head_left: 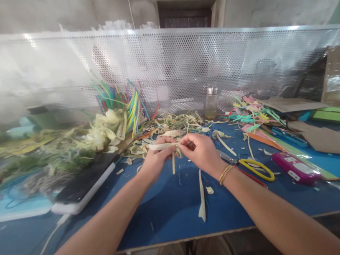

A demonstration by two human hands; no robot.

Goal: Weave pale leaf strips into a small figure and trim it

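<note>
My left hand [157, 156] and my right hand [199, 151] meet over the middle of the blue table [168, 208]. Both are closed in a pinch on a pale cream strip [163, 146] that runs between them, with one end hanging down below the fingers. A gold bracelet [225, 173] sits on my right wrist. A longer cream strip [201, 199] lies flat on the table just below my hands. Yellow-handled scissors [254, 166] rest close to my right wrist.
A heap of cream strip scraps [176, 124] lies behind my hands. Coloured sticks [125, 102] and pale leaves [107, 128] stand at the left, near a phone on a white block [84, 190]. A jar [211, 102], coloured paper [257, 121], a pink case [295, 166] and cardboard [326, 139] sit right.
</note>
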